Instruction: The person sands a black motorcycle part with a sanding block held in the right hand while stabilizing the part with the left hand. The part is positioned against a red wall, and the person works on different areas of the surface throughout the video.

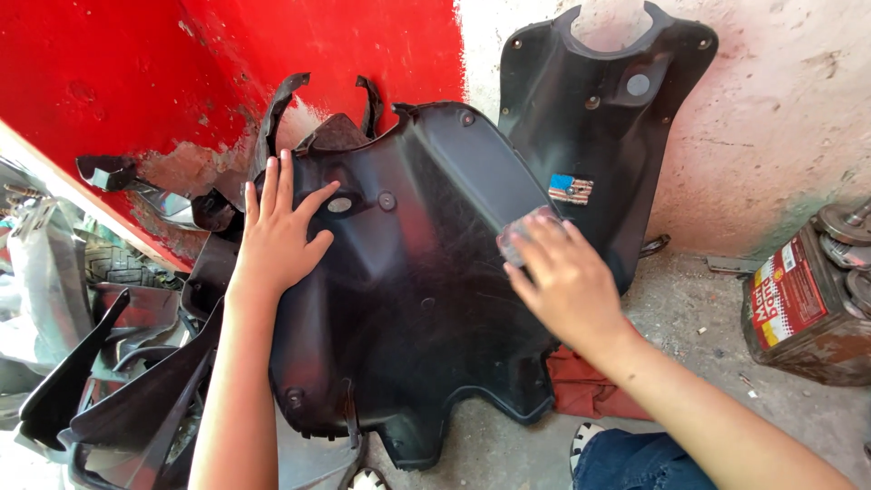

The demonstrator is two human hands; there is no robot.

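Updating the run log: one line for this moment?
left hand flat on black panel | right hand pressing grey pad on panel

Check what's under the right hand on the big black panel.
Under the right hand, a small greyish pad is pressed against the black plastic scooter panel. Only its upper-left end pokes out past the fingers; the rest is covered.

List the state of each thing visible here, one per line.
Large black plastic scooter panel: propped up, pinned by left hand.
Small grey pad: pressed on panel under right hand.
Second black panel: leaning on white wall.
Rusty tin can: standing on floor.
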